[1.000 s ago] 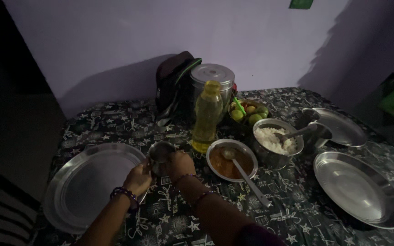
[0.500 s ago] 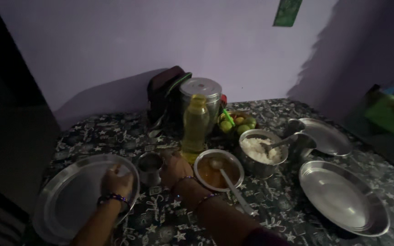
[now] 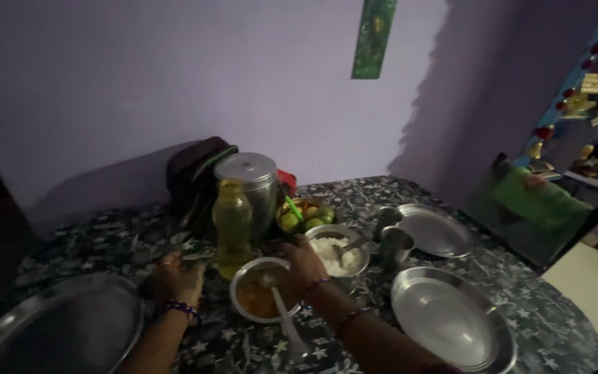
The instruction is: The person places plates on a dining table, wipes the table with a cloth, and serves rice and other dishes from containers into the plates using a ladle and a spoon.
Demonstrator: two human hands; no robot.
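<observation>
Presently, head view, dim light. The left hand (image 3: 174,279) is resting on the dark star-patterned tablecloth (image 3: 451,256), fingers curled over something small; whether it is gripping that thing I cannot tell, the spot being too dark. It is lying between the large round steel plate at the near left (image 3: 57,332) and the round steel bowl of orange curry (image 3: 261,294).

The right hand (image 3: 304,260) is sitting at the far rim of that curry bowl, beside the steel bowl of white rice (image 3: 337,253); its fingers are bent, but whether they are closed on the rim is not resolvable. A long steel spoon (image 3: 285,322) is standing in the curry, handle pointing toward the viewer.

Judgement: the curry bowl is likely handling stiff and moderately heavy, smooth-walled, contents liquid and prone to slopping; best held at the rim, both sides, kept level.

Behind: a clear plastic bottle of yellow oil (image 3: 232,221), a lidded steel canister (image 3: 252,183), a bowl of green and yellow fruit (image 3: 302,215). Two more steel plates are lying to the right (image 3: 451,322).
</observation>
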